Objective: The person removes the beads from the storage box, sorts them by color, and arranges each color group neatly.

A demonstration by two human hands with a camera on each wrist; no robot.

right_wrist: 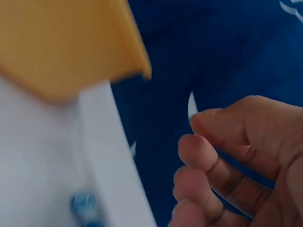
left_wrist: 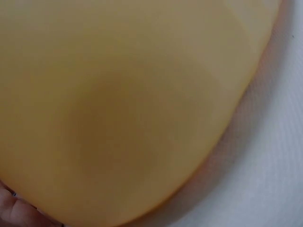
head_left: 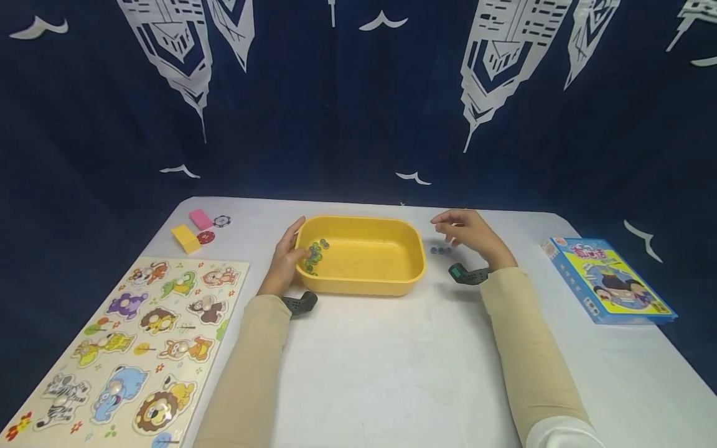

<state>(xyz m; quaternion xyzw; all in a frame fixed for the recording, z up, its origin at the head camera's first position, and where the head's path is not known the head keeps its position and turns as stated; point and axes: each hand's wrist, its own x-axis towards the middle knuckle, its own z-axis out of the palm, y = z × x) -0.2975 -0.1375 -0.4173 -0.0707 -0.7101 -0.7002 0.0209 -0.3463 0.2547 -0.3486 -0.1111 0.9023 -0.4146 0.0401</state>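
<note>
A yellow plastic basin (head_left: 364, 287) stands on the white table. My left hand (head_left: 284, 261) grips its left end, with the thumb over the rim; in the left wrist view the basin wall (left_wrist: 132, 118) fills most of the picture. Green and blue glass marbles (head_left: 315, 256) lie in the basin near that thumb. To the basin's right, my right hand (head_left: 469, 233) hovers over a few blue marbles (head_left: 440, 250) on the table. Its fingers (right_wrist: 199, 151) are loosely bent with nothing between them, the thumb near the index finger.
At the left lies a wooden animal puzzle board (head_left: 168, 311). Behind it are a pink block (head_left: 200, 219), a yellow block (head_left: 185, 239), a red chip (head_left: 205, 237) and a black-and-white chip (head_left: 221, 221). A blue and yellow game box (head_left: 610, 280) sits at the right. A dark blue curtain (head_left: 358, 112) hangs behind the table.
</note>
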